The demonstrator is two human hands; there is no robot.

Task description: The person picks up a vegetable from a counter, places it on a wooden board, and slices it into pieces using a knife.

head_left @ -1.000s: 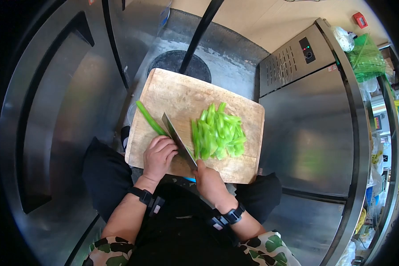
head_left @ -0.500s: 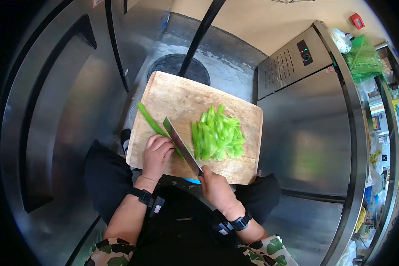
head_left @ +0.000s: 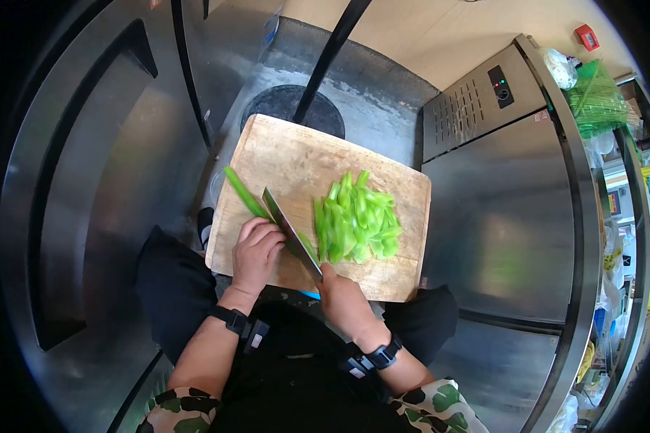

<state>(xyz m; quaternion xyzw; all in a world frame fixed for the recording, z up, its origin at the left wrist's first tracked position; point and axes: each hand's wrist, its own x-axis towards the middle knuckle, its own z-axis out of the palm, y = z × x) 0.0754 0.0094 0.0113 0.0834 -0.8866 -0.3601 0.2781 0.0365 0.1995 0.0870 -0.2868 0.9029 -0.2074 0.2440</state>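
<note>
A wooden cutting board (head_left: 289, 151) lies across my lap. My left hand (head_left: 256, 252) presses a long green vegetable strip (head_left: 244, 190) onto the board's left part, fingers curled beside the blade. My right hand (head_left: 345, 299) is wrapped round the handle of a knife (head_left: 290, 232), whose blade lies slantwise over the strip against my left fingertips. A small piece of green shows just right of the blade. Right of the knife sits a pile of sliced green vegetable (head_left: 357, 218). The knife handle is mostly hidden in my right hand.
Steel cabinet doors (head_left: 115, 187) stand at the left, and a steel refrigerator (head_left: 498, 216) at the right with bags (head_left: 598, 101) on top. Beyond the board, a black pole (head_left: 328, 65) rises from a round dark base (head_left: 282, 101) on the floor.
The knife and my right hand have shifted slightly left and toward the board. More of a green slice shows right of the blade. My left hand has hardly moved.
</note>
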